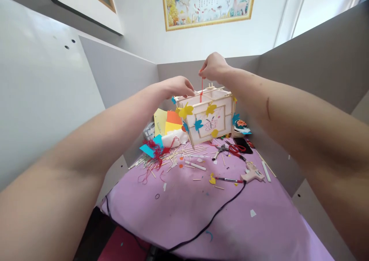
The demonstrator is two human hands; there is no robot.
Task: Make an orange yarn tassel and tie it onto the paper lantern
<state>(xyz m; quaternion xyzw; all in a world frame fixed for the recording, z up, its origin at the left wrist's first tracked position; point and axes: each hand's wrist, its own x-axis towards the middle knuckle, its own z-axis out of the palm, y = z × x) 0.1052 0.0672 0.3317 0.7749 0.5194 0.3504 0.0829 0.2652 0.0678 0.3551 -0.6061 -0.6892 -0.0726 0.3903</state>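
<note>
My right hand is raised above a box-shaped paper lantern, its fingers pinching a red string. The string runs taut down to a thin stick across the lantern's open top. My left hand is lower, fingers closed at the lantern's top left edge; the fingertips are partly hidden. Wooden sticks frame the lantern's white panels, and a butterfly drawing decorates the front. Yellow paper cutouts and blue paper cutouts are stuck on it. It tilts slightly; I cannot tell whether its bottom touches the table.
On the purple tablecloth lie a glue gun with a black cord, red-handled scissors, pliers, a pen and loose sticks. Tangled red yarn and coloured paper are at left. Grey partitions enclose the table.
</note>
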